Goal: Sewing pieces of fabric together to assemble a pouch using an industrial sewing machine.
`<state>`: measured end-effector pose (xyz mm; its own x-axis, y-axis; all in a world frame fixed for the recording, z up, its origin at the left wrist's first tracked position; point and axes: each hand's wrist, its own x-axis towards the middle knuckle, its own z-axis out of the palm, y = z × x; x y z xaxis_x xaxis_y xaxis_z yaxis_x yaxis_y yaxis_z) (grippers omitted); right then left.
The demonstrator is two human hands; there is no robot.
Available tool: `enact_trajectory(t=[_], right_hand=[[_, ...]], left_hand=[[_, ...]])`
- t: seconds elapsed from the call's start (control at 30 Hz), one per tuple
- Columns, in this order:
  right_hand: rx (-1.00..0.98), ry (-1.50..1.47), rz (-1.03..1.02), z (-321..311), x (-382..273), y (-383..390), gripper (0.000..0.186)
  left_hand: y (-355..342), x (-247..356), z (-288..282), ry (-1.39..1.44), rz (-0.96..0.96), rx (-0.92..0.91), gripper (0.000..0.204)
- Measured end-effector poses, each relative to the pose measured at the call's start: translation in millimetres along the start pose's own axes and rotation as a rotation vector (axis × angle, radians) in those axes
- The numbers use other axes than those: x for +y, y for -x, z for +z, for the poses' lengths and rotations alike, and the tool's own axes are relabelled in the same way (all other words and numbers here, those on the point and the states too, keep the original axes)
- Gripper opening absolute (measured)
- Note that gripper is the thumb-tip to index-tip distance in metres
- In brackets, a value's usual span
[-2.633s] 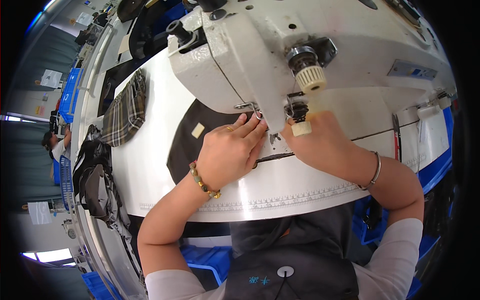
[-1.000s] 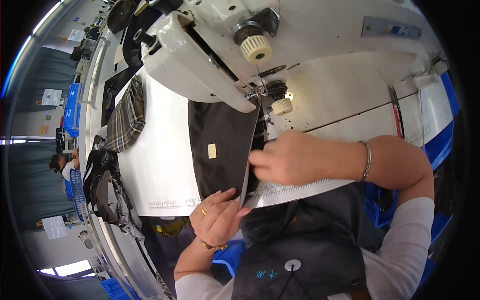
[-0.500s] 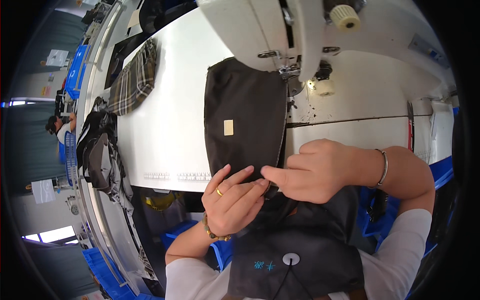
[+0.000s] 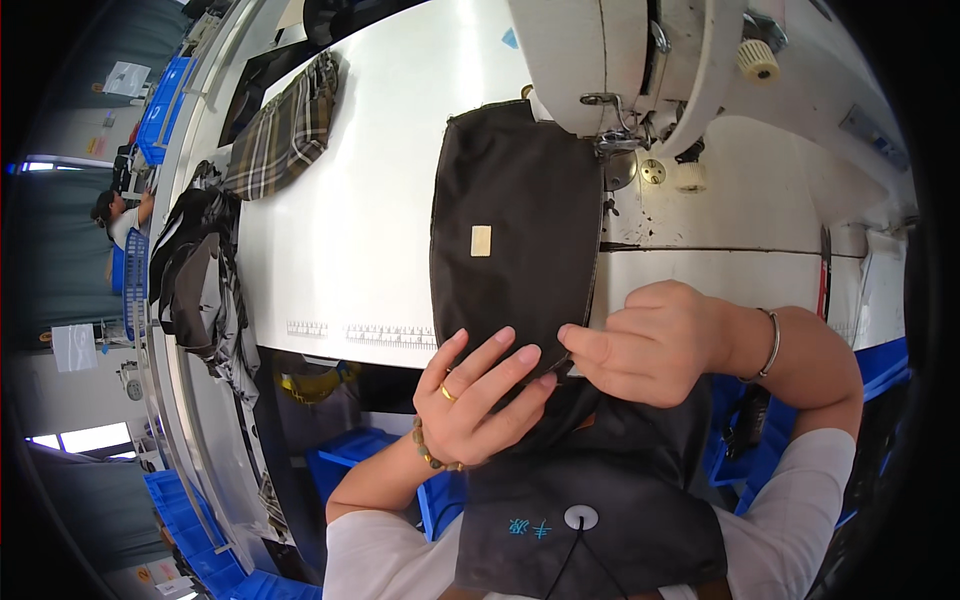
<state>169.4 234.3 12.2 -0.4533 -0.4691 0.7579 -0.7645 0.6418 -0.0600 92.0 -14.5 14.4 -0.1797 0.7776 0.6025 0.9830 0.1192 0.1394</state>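
A dark fabric piece [image 4: 515,200] with a small cream label [image 4: 481,241] lies lengthwise on the sewing table, its far right edge at the presser foot [image 4: 617,140] of the white sewing machine [image 4: 565,45]. My left hand [image 4: 475,400] has its fingers stretched out and spread over the fabric’s near end at the table’s front edge; its thumb is hidden. Just right of it, my right hand [image 4: 645,350] is closed, pinching the fabric’s near right edge between thumb and forefinger.
Plaid fabric [image 4: 282,130] and heaped dark-and-grey fabric [image 4: 195,280] lie along the left side of the white table [image 4: 340,250]. A red-handled tool [image 4: 823,275] lies at right. Blue bins [image 4: 350,450] sit below. A co-worker [image 4: 125,220] sits at far left.
My hands have moved from beside the needle to the fabric’s near end. The fabric now lies lengthwise, with its lifted right edge flatter. My left fingers have spread. The view has shifted.
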Motion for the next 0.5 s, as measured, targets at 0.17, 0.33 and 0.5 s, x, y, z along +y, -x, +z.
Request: enact_trajectory(t=[0.17,0.33,0.5], right_hand=[[0.006,0.03,-0.009,-0.3,-0.2,-2.0,0.009],[0.037,0.083,0.0,-1.2,-0.7,-5.4,0.008],[0.021,0.063,0.011,3.1,-3.1,-7.5,0.012]], left_hand=[[-2.4,1.4,2.3,-0.05,0.004,0.062,0.018],[-8.5,-2.4,-6.5,-0.172,-0.074,0.002,0.012],[-10.5,-2.0,-8.2,-0.152,0.002,-0.01,0.007]])
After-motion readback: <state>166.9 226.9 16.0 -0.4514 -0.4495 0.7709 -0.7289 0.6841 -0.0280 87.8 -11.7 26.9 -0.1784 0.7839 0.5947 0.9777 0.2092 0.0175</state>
